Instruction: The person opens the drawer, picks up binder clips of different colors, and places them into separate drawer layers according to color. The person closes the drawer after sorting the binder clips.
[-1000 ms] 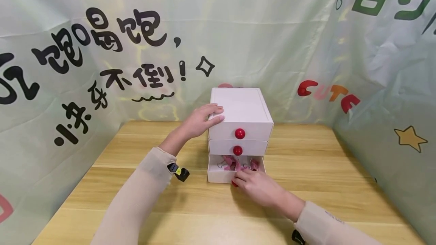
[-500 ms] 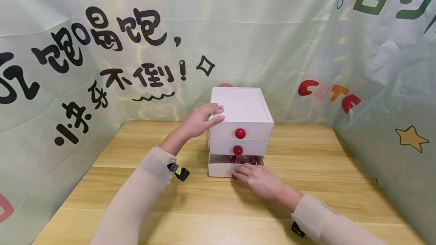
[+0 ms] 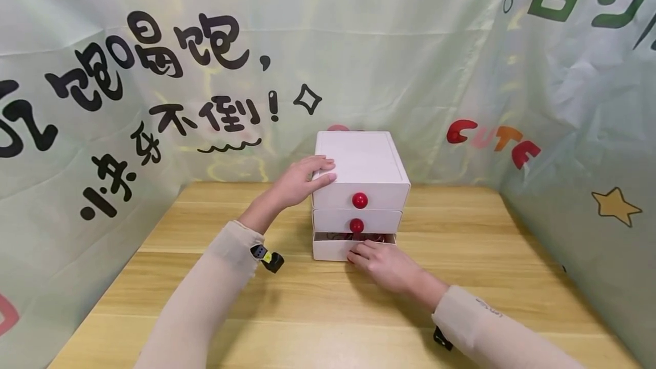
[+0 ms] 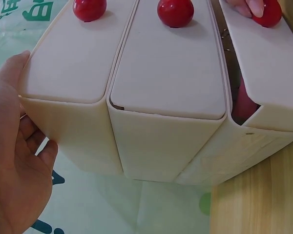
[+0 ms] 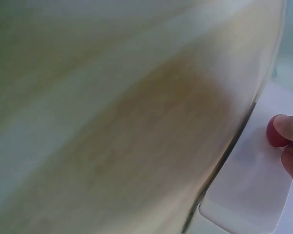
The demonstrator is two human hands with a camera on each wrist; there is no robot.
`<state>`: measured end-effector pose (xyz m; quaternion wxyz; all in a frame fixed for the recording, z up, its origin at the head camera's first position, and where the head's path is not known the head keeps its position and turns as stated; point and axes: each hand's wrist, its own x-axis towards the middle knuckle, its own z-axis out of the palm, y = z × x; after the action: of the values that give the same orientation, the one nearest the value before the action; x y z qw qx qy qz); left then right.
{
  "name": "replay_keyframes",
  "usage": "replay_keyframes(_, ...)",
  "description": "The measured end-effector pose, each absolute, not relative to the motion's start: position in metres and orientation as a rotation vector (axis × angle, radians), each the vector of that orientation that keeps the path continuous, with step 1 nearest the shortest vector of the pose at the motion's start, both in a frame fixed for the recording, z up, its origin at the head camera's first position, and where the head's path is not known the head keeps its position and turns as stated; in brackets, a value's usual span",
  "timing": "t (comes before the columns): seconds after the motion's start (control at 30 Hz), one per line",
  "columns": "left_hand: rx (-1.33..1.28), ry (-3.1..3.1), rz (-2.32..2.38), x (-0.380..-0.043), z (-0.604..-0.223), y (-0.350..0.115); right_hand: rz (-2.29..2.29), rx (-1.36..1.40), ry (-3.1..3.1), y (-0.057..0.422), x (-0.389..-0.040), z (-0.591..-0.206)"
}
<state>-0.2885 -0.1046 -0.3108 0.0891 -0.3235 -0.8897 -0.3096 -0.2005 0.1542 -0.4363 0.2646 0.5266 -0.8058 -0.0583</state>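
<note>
A white three-drawer desktop organizer (image 3: 359,155) stands on the table. My left hand (image 3: 298,181) rests on its top left edge, fingers lying on the lid and thumb near the front. The bottom drawer (image 3: 330,250) is slightly out. My right hand (image 3: 384,266) pinches that drawer's red knob (image 5: 274,132), which its fingers mostly hide in the head view. In the left wrist view, a narrow gap behind the drawer front shows a pink item (image 4: 244,103) and bits of wire. The top and middle drawers, with their red knobs (image 3: 360,200), sit closed.
The wooden table (image 3: 287,312) extends around the organizer. Behind and beside it hangs a pale green printed cloth (image 3: 389,73). A small black and yellow device (image 3: 267,257) is strapped at the left wrist, and a black one (image 3: 442,337) at the right.
The bottom drawer has slid inward with my right hand on its knob, and its pink contents with wire loops are now mostly hidden. My left hand has stayed on the organizer's top.
</note>
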Motion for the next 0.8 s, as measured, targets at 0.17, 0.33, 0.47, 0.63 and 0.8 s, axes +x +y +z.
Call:
replay_keyframes(0.17, -0.964, -2.646, -0.931, -0.289, -0.312, -0.105, -0.160, 1.373, -2.225, 0.151, -0.202, -0.437)
replay_keyframes(0.33, -0.984, -2.626, -0.920, -0.289, -0.312, -0.105, -0.109, 1.286, -2.268, 0.145, -0.207, -0.439)
replay_keyframes(0.47, -0.988, -2.625, -0.895, -0.289, -0.312, -0.105, -0.091, 1.234, -2.275, 0.141, -0.209, -0.441)
replay_keyframes(0.63, -0.988, -2.626, -0.880, -0.289, -0.311, -0.105, -0.030, 1.187, -2.301, 0.138, -0.209, -0.440)
replay_keyframes(0.8, -0.986, -2.632, -0.887, -0.289, -0.311, -0.105, 0.022, 1.190, -2.328, 0.139, -0.208, -0.437)
